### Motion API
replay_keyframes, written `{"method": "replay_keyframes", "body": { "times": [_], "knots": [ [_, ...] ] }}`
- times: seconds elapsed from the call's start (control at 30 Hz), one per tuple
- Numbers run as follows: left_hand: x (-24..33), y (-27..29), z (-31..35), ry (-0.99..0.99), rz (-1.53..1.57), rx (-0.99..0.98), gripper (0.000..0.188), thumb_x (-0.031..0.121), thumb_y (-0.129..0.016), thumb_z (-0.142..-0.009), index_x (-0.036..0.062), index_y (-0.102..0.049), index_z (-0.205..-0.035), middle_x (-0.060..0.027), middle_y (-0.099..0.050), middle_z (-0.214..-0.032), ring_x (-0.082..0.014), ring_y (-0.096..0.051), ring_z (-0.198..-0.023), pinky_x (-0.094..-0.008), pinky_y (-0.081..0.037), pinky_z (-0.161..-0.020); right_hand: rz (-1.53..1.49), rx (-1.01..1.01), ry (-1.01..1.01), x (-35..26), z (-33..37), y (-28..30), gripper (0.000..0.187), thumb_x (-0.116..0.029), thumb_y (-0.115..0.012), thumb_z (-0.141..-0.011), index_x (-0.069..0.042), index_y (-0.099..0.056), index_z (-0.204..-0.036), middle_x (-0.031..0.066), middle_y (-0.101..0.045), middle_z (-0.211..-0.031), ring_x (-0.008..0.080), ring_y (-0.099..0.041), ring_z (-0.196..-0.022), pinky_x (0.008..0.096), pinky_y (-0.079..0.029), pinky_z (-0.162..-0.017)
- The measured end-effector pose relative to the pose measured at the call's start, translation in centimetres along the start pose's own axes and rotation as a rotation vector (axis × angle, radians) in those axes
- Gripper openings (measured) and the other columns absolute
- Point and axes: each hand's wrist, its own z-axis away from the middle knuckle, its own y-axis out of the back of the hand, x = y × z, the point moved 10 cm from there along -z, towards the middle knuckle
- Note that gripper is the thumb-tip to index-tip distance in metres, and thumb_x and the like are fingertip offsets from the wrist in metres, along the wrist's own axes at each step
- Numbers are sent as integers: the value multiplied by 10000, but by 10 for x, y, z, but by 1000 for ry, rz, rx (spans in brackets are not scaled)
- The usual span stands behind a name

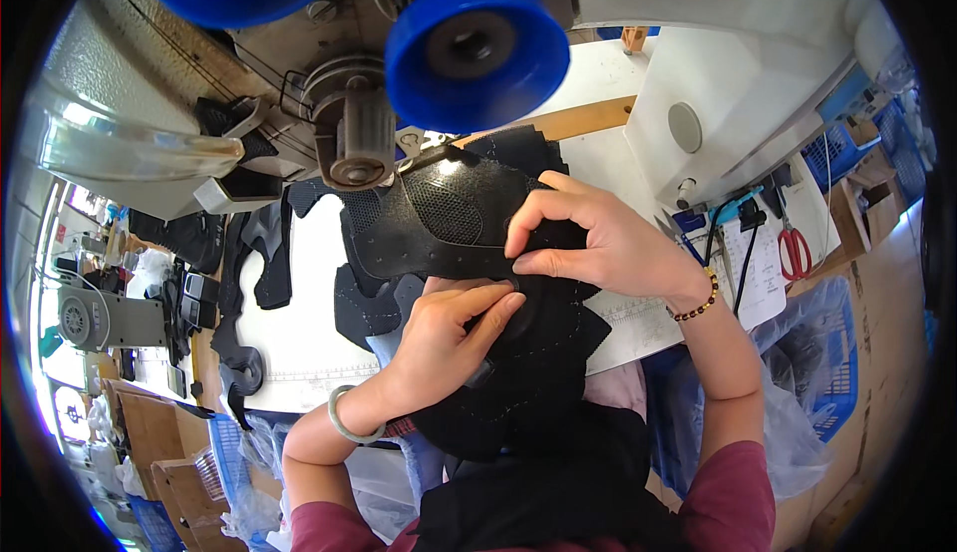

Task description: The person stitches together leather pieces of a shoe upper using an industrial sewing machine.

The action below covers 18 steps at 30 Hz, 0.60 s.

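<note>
A black shoe upper piece (439,218) with mesh-patterned patches lies under the sewing machine head (357,138), near its needle area. At its near edge my left hand (454,333) pinches the black material between thumb and fingers. Just right of it and slightly farther off, my right hand (578,233) grips the right edge of the same piece with thumb and forefinger. More black fabric pieces (518,382) with stitched outlines are heaped beneath and hang toward my lap. What lies right under the needle is hidden.
Blue thread-spool cups (478,53) overhang the back. Loose black cut pieces (264,253) lie on the white table (309,343) at left. Red-handled scissors (795,253) lie at right near papers. Plastic-lined blue crates (837,363) flank the table, and a motor (85,318) sits far left.
</note>
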Motion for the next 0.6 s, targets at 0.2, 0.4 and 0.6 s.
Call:
{"method": "replay_keyframes", "body": {
  "times": [0.2,0.4,0.6],
  "knots": [
    [0,4,0,15,40,74,138,113,-651,-836,-15,-670,-881,-126,-661,-744,-258,-615,-653,-321,-442,-659,-350,178,-32,28,-6,14,516,-186,-780,-724,26,-536,-1125,108,-589,-1049,113,-541,-976,266,-450,-845],
    [10,14,3,-99,-28,147,108,107,-698,-788,9,-675,-828,-93,-645,-693,-221,-605,-624,-298,-437,-642,-658,-80,-310,54,-13,-20,325,-147,-793,-676,19,-663,-924,30,-661,-842,83,-587,-767,231,-480,-707],
    [24,63,35,-330,-614,449,307,262,-789,-680,85,-544,-630,-18,-511,-574,-217,-506,-538,-317,-369,-553,-799,24,-314,41,-8,-19,319,-53,-758,-666,14,-660,-962,48,-668,-893,102,-607,-793,234,-484,-736]
  ]
}}
